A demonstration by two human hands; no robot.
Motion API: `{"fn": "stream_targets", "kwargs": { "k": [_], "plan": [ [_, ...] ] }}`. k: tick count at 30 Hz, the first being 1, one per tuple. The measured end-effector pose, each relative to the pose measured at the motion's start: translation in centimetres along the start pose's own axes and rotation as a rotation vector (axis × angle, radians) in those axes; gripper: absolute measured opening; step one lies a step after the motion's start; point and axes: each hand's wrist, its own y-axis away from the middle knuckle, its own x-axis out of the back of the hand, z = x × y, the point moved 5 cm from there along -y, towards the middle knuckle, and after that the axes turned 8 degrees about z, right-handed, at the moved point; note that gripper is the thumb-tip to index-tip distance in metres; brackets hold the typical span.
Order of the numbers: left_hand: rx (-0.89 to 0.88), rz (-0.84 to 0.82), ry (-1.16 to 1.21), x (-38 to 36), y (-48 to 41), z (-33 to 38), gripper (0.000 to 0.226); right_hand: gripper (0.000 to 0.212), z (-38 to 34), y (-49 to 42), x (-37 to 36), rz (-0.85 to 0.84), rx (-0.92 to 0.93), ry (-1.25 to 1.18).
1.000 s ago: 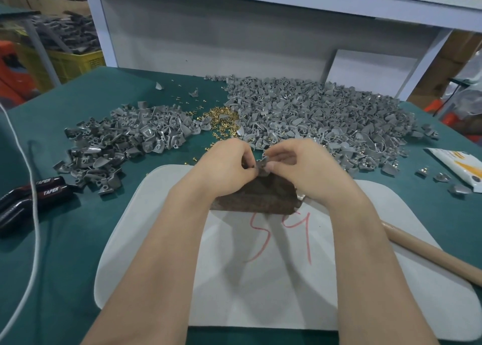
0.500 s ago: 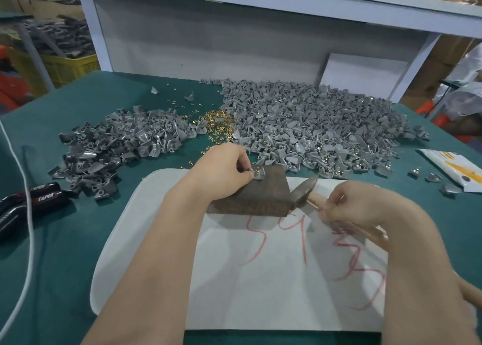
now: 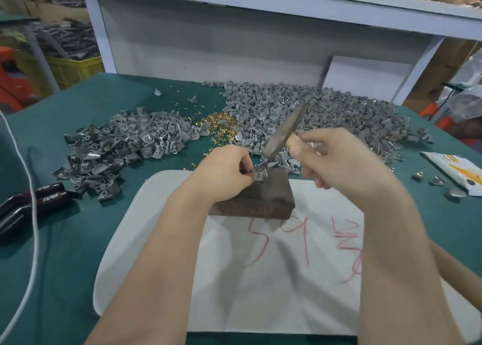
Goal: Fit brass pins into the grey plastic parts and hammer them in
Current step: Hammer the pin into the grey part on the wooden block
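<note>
Fingertips of my left hand [image 3: 224, 172] pinch a grey plastic part [image 3: 261, 179] lying on top of a dark block [image 3: 258, 201], near its far left corner. A brass pin [image 3: 259, 173] stands in the part. My right hand [image 3: 336, 162] is curled round the wooden handle of a hammer [image 3: 285, 133], close under the head. The blurred steel head hangs tilted above the block's far right corner, apart from the part.

The block sits at the far edge of a white board [image 3: 260, 292], which lies at the near edge of the green table [image 3: 78, 240]. Red marker on the board reads "54", with a further red scrawl to its right that I cannot read.

Toward the table's far edge lies a large heap of grey parts [image 3: 326, 115], with a smaller heap [image 3: 125, 146] to its left and loose brass pins [image 3: 221, 121] between them. At the left edge lie black handles [image 3: 49, 196] printed "TAPER" twice, crossed by a white cord [image 3: 33, 209]. At the right edge lies a white packet [image 3: 453, 167] with yellow print, too blurred to read.
</note>
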Motion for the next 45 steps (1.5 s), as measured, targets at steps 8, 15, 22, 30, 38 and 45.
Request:
{"fn": "stream_targets", "kwargs": {
  "k": [8, 15, 22, 30, 38, 45],
  "plan": [
    [0.020, 0.009, -0.001, -0.1, -0.1, -0.1, 0.012, 0.013, -0.3, 0.0, -0.2, 0.106, 0.097, 0.031],
    [0.016, 0.018, 0.023, 0.0, 0.0, 0.0, 0.010, 0.020, -1.2, 0.6, -1.5, -0.076, 0.131, 0.209],
    [0.008, 0.018, -0.006, 0.3, 0.3, 0.3, 0.015, 0.029, -1.3, 0.5, -0.7, -0.009, 0.097, 0.251],
    [0.020, 0.019, 0.003, 0.4, 0.4, 0.3, 0.013, 0.031, -1.9, 0.7, 0.7, 0.225, 0.082, 0.102],
    [0.063, 0.015, 0.006, 0.5, 0.4, 0.0, 0.019, 0.025, -1.3, 0.7, -0.5, 0.022, 0.091, 0.259],
    [0.028, 0.017, 0.001, 0.5, 0.4, 0.2, 0.014, 0.030, -1.5, 0.6, -1.2, -0.033, 0.125, 0.280]
  ]
}}
